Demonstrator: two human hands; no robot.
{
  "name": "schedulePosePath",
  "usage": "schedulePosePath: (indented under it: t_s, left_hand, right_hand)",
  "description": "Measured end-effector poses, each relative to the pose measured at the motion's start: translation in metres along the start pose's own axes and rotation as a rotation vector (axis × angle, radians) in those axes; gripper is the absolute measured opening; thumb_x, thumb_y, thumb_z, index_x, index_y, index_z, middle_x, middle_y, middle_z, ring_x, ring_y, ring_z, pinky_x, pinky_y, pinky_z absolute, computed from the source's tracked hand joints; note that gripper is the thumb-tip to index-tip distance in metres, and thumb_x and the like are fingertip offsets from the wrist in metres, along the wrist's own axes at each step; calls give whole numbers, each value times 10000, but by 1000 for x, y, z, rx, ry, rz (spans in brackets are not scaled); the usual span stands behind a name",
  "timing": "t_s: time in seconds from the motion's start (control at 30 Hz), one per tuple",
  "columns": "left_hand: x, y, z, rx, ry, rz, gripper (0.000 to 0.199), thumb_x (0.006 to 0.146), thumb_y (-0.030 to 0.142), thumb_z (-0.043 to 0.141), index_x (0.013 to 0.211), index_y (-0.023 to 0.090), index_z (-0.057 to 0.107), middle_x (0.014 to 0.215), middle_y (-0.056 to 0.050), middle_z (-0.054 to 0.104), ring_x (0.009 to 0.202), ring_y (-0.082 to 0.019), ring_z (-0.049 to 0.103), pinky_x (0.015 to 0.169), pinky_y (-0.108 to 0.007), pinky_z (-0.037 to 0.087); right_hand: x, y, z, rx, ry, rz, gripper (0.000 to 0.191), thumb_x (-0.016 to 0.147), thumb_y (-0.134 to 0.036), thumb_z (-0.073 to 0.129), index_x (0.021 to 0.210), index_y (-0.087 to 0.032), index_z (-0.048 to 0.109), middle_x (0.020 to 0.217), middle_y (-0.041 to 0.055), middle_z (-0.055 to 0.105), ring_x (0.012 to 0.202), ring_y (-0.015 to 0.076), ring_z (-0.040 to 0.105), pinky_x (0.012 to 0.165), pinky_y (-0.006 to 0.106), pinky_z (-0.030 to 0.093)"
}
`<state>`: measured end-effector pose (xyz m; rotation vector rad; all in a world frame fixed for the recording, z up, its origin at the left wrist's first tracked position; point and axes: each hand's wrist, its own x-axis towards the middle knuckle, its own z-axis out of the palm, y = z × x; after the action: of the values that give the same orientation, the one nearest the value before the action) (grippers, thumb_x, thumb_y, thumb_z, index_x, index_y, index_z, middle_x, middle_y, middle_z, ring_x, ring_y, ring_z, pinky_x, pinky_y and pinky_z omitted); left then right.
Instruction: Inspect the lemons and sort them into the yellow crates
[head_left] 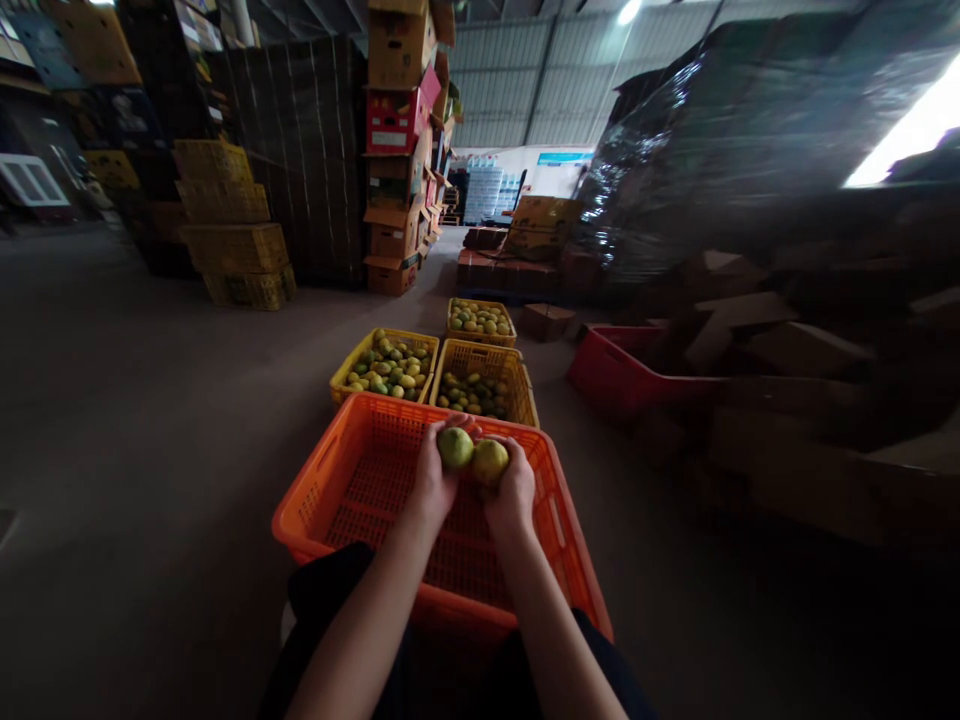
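Observation:
Both my hands are held close together above an orange crate (375,430), whose slatted bottom shows beneath them. A green round fruit (455,449) rests in my left hand (433,475), with fingers curled round it. My right hand (516,492) holds a yellow-green fruit (490,462), right beside the first one. Just beyond the orange crate stand a yellow crate of green and yellow fruits (386,368) on the left and another yellow crate (487,360), partly filled with similar fruits, on the right.
A third yellow crate with fruits (480,319) stands farther back. To the right are a red crate (622,380) and loose cardboard (810,350). Stacked boxes (394,135) rise ahead, yellow crates (232,245) at the left, and wrapped goods (720,140) at the right.

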<state>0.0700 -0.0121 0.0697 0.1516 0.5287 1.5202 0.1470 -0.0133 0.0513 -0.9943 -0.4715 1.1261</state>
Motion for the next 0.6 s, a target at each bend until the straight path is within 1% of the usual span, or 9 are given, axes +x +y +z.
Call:
schedulePosePath:
  t_s: [0.07,0.13,0.23,0.3,0.37,0.43,0.6]
  left_hand:
    - [3,1,-2,-45,79,-45,205,778,201,499,752,131,690,745,-72,705,819,-209,688,860,-332,524]
    - [7,2,-5,-82,159,-60,205,803,207,483,770,143,675,742,-60,690,776,-193,671,804,-310,532]
    - [11,5,-9,-102,271,-79,217,849,213,438,770,158,633,709,-46,654,687,-176,629,672,-282,520]
    - [13,6,-10,-89,301,-115,226,875,212,410,761,163,599,674,-37,618,611,-163,584,582,-265,489]
    - [15,7,-12,-73,306,-148,221,896,217,402,770,166,576,659,-29,585,575,-153,557,529,-247,462]
    - [16,8,-13,-76,310,-168,208,916,226,407,812,162,576,679,-32,577,590,-150,562,515,-230,461]
    - [17,8,-13,-92,312,-208,232,967,258,393,913,141,587,729,-55,586,624,-149,574,511,-210,492]
  right_hand:
    - [5,0,0,98,13,187,91,730,-285,588,700,-204,617,605,-42,667,545,141,610,531,238,508]
    - [7,-2,0,173,-30,332,81,763,-247,545,713,-204,594,582,-35,647,517,138,603,496,229,512]
    - [8,-8,-1,233,-74,504,118,803,-187,469,762,-187,580,606,2,647,505,147,597,471,245,532]
    - [9,-12,-2,273,-54,601,133,816,-155,440,808,-179,571,644,24,654,517,158,604,477,271,558]
    - [10,-14,-3,321,-17,666,132,837,-146,437,864,-172,564,694,39,657,562,170,628,502,292,587]
    - [11,-16,-4,355,19,705,130,863,-153,446,929,-161,559,745,55,657,624,183,655,526,302,607]
    - [15,-18,-4,379,73,746,182,923,-212,471,1069,-130,540,869,89,658,722,194,681,533,286,622]
